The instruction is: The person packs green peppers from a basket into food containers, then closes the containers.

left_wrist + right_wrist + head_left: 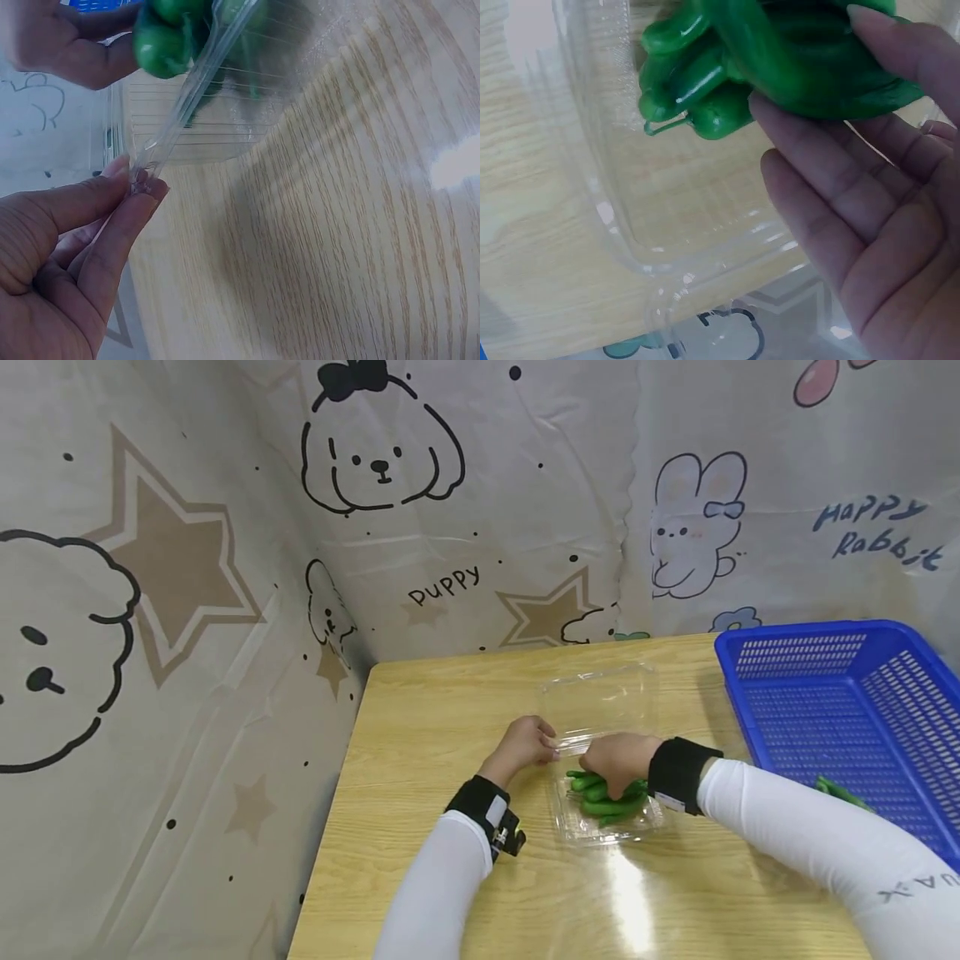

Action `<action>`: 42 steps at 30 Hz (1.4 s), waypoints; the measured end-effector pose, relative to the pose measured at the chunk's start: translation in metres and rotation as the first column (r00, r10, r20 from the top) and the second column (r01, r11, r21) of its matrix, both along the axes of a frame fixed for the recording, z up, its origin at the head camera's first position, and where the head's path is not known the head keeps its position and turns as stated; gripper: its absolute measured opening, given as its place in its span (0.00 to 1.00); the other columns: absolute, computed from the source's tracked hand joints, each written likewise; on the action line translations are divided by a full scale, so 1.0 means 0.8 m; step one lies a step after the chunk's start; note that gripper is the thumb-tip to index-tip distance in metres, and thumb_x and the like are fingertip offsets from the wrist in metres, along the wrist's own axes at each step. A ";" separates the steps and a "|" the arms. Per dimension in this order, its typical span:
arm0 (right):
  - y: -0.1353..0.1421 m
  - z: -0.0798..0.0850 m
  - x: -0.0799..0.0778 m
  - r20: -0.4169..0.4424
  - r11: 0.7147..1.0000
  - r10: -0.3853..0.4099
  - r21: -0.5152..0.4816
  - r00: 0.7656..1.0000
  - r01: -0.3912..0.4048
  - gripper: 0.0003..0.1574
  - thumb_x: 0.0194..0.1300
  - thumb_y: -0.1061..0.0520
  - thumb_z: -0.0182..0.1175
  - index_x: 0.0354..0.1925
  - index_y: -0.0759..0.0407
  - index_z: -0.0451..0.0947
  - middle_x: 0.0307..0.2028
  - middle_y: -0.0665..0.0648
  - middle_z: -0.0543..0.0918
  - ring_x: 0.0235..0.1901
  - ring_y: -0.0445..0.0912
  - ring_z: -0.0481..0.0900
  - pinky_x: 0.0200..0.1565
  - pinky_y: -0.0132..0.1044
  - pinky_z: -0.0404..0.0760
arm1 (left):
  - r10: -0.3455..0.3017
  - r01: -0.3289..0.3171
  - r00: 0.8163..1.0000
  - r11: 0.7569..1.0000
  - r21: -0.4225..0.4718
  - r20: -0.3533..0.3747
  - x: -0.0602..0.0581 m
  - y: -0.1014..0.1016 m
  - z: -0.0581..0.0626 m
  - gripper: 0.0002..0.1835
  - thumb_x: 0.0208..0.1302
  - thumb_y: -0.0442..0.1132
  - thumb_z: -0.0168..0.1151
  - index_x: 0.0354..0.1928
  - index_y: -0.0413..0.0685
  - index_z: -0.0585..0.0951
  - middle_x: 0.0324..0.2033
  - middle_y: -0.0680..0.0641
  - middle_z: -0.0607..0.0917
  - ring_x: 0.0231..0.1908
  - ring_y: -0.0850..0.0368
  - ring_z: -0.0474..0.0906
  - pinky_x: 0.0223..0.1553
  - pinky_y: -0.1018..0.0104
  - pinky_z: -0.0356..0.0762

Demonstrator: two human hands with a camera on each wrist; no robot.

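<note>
Pinches clear container with left hand (probably to steady it), grips green peppers inside with right hand

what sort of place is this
Probably an indoor work corner, perhaps makeshift: a wood-grain table in an angle of creased, cartoon-printed wall coverings, with green peppers in an open clear container.
</note>
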State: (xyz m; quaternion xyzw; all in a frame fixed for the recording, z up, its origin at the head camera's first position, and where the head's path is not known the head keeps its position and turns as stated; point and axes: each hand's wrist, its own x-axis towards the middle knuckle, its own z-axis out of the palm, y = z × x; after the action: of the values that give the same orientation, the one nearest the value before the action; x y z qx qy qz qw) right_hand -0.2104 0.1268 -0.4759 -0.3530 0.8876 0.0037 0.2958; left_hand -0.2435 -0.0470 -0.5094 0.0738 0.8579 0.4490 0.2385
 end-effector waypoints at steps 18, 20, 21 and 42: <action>0.008 -0.008 0.005 0.035 0.999 -0.035 -0.002 0.999 0.035 0.15 0.50 0.55 0.73 0.25 0.53 0.73 0.24 0.46 0.71 0.25 0.40 0.68 0.28 0.34 0.70 | 0.003 -0.002 1.000 1.000 -0.018 0.020 0.001 -0.002 0.001 0.19 0.52 0.25 0.68 0.47 0.30 0.77 0.31 0.41 0.83 0.29 0.55 0.81 0.30 0.68 0.82; 0.011 -0.010 0.005 0.042 0.999 -0.041 -0.020 0.998 0.042 0.16 0.50 0.55 0.73 0.25 0.52 0.72 0.23 0.46 0.70 0.24 0.40 0.67 0.27 0.33 0.69 | 0.002 -0.002 1.000 1.000 -0.024 0.016 0.002 -0.002 0.001 0.19 0.52 0.25 0.68 0.47 0.29 0.77 0.30 0.41 0.83 0.28 0.56 0.80 0.29 0.68 0.82; 0.013 -0.010 0.005 0.049 0.998 -0.049 -0.030 0.998 0.050 0.16 0.50 0.55 0.73 0.25 0.52 0.72 0.23 0.45 0.70 0.24 0.40 0.67 0.27 0.32 0.68 | 0.003 -0.003 1.000 1.000 -0.025 0.014 0.002 -0.002 0.001 0.19 0.52 0.25 0.68 0.47 0.29 0.77 0.29 0.41 0.83 0.27 0.56 0.80 0.29 0.68 0.82; 0.092 0.039 -0.015 -0.059 0.949 0.062 -0.306 0.996 -0.077 0.18 0.57 0.56 0.67 0.42 0.67 0.81 0.37 0.61 0.85 0.34 0.50 0.82 0.35 0.41 0.82 | 0.050 -0.049 0.999 0.996 -0.076 0.009 0.004 0.002 0.009 0.19 0.51 0.25 0.69 0.47 0.31 0.77 0.30 0.42 0.83 0.25 0.57 0.78 0.28 0.69 0.82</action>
State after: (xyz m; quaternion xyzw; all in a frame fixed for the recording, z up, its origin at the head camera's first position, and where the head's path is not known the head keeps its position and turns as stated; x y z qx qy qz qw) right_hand -0.2224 0.2006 -0.4447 -0.4258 0.8712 -0.1157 0.2152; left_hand -0.2400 -0.0455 -0.5021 0.0410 0.8745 0.4223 0.2348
